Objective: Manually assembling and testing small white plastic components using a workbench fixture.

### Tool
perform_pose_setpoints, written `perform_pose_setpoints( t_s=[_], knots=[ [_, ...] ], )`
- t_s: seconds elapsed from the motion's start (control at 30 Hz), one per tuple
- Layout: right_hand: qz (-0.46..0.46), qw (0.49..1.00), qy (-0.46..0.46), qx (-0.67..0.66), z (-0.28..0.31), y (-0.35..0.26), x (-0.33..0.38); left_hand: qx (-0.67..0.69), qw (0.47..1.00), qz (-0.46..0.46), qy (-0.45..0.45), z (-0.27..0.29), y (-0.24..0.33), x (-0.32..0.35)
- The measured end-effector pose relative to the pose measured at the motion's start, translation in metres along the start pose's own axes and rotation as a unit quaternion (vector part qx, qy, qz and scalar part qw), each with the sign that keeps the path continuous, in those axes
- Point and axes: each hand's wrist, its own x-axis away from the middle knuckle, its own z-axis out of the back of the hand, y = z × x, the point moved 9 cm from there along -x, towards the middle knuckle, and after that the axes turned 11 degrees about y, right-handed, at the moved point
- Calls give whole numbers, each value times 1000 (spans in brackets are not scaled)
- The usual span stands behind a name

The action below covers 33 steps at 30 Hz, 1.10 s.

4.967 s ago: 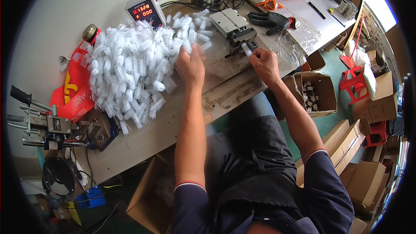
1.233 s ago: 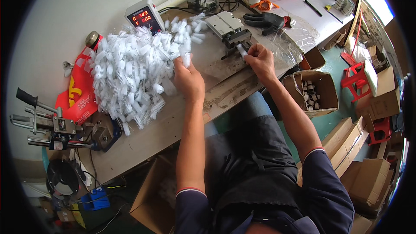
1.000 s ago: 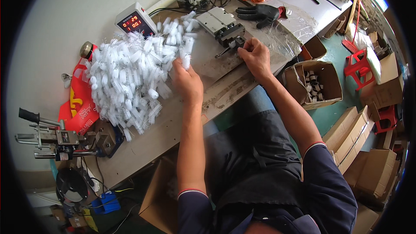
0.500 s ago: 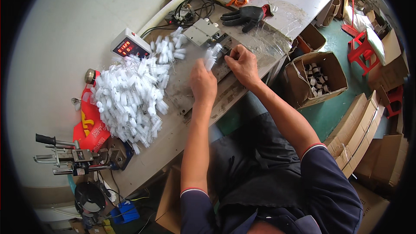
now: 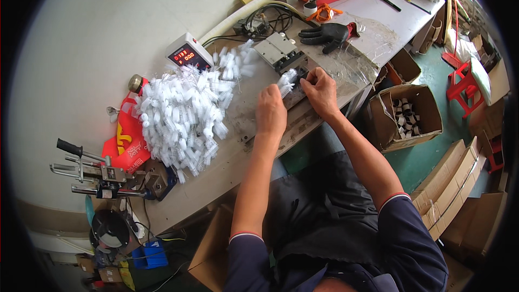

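My left hand (image 5: 271, 112) is closed around a small white bristle brush (image 5: 287, 82), whose bristles stick out past the fingertips toward the machine. My right hand (image 5: 323, 96) is pinched at the front of a small metal bench machine (image 5: 278, 50). What lies between its fingertips is too small and too hidden to make out. To the left of my hands a big heap of white bristle brushes (image 5: 181, 116) with thin wire ends covers the table. More brushes (image 5: 237, 62) lie loosely between the heap and the machine.
Behind the heap stands a white counter box (image 5: 189, 51) with red digits. A black glove (image 5: 327, 37) lies beyond the machine. A lever press (image 5: 113, 178) sits at the table's left end. Right of the table, a cardboard box (image 5: 381, 124) holds black-and-white pieces.
The whole view has shifted, so the table appears further right and slightly lower. The counter's digits have changed. Both hands stay by the machine, the brush still in my left hand.
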Motion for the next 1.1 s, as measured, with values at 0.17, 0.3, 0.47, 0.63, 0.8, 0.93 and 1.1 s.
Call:
perform_pose_setpoints(
  t_s=[0.17,0.3,0.47,0.63,0.8,0.93,1.1],
  knots=[
    [74,997,-7,37,-5,-16,9,193,947,254,29,12,-78,23],
    [197,978,-61,31,-20,-44,29,470,773,422,53,8,-108,41],
    [254,958,-128,42,-66,-58,49,602,664,432,98,12,-111,39],
    [228,957,-155,93,-138,-65,41,440,787,405,152,32,-122,43],
    [203,929,-208,228,-200,-81,36,156,915,272,254,56,-131,50],
    [194,918,-199,283,-216,-60,12,227,870,375,223,54,-126,45],
    [163,920,-213,286,-208,-66,16,249,843,384,282,65,-133,50]
  ],
)
